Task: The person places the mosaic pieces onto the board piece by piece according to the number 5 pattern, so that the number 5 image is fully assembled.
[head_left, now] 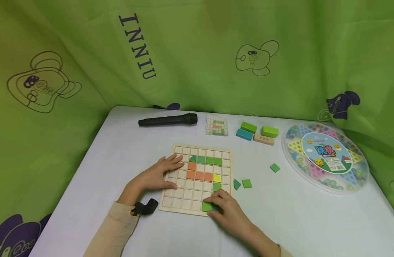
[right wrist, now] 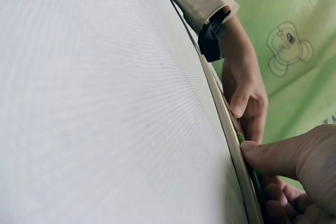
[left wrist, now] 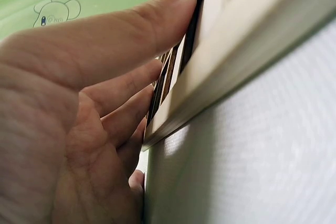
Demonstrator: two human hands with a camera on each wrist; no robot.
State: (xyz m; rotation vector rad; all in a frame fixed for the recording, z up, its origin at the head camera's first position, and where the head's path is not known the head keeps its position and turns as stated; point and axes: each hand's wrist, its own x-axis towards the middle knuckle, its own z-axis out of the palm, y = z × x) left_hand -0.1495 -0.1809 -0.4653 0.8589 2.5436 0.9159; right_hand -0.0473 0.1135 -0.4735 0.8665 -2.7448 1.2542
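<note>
A wooden grid board (head_left: 184, 203) lies in the middle of the white table. Green, orange and yellow tiles fill some of its cells. My left hand (head_left: 159, 174) lies flat with straight fingers on the board's left part; the left wrist view shows its thumb (left wrist: 131, 30) against the board edge (left wrist: 220, 77). My right hand (head_left: 225, 210) sits at the board's near right corner, its fingertips pressing a green tile (head_left: 206, 206) in the bottom row. In the right wrist view the right thumb (right wrist: 273, 156) presses at the board's edge (right wrist: 236, 150).
Loose green tiles (head_left: 247, 183) (head_left: 274, 167) lie right of the board. Behind it are a pattern card (head_left: 217, 125), coloured blocks (head_left: 257, 132) and a black microphone (head_left: 168, 120). A round marble game box (head_left: 325, 156) stands at the right. Green cloth hangs all round.
</note>
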